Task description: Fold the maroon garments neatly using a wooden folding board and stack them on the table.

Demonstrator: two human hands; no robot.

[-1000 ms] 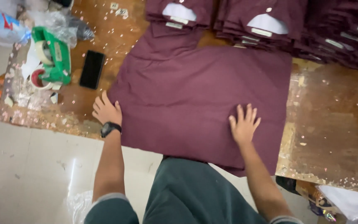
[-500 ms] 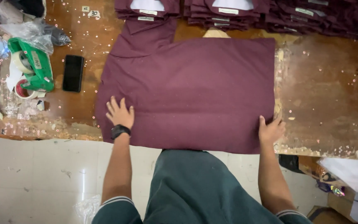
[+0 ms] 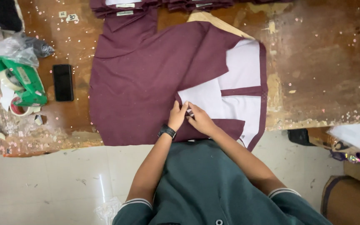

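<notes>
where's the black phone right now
In the head view the black phone lies flat on the wooden table, left of the maroon shirt and just right of the green tape dispenser.

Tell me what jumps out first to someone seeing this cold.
The big maroon garment spread over the worn wooden table, with a white board showing on its right side. Both hands meet at the near edge: left hand and right hand pinch the fabric together there. At the table's left sit a green tape dispenser and a black phone; folded maroon garments line the far edge.
</notes>
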